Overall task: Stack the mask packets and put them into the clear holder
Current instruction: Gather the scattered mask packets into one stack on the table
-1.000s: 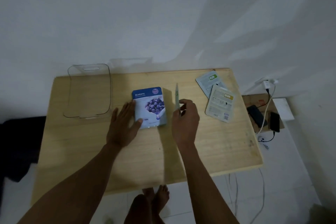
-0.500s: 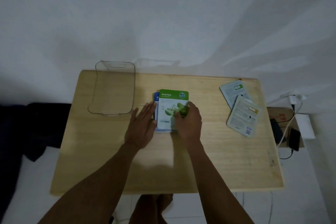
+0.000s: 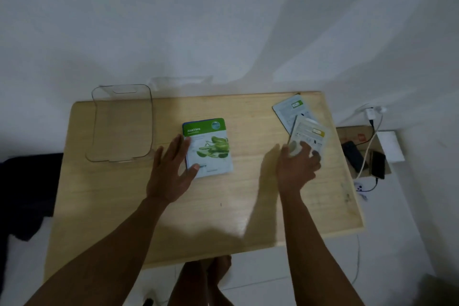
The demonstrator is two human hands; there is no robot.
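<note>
The left hand (image 3: 171, 171) lies flat and spread on the table (image 3: 248, 206), fingers and thumb against the left edge of the green aloe packet (image 3: 210, 148), which sits on a blue-edged packet barely visible beneath it. The right hand (image 3: 296, 166) reaches to the right side, fingers closing on the near corner of the yellow-tagged packet (image 3: 309, 135) — whether it has a firm pinch yet I cannot tell, as the hand is blurred. That packet overlaps the green-tagged packet (image 3: 291, 109) behind it. The risk: a slick, flat packet may slide instead of lifting, dragging the 1 underneath toward the table's right edge. The 2-packet stack could also skew if the left hand shifts. The clear holder (image 3: 121, 124) stands open at the far left.
</note>
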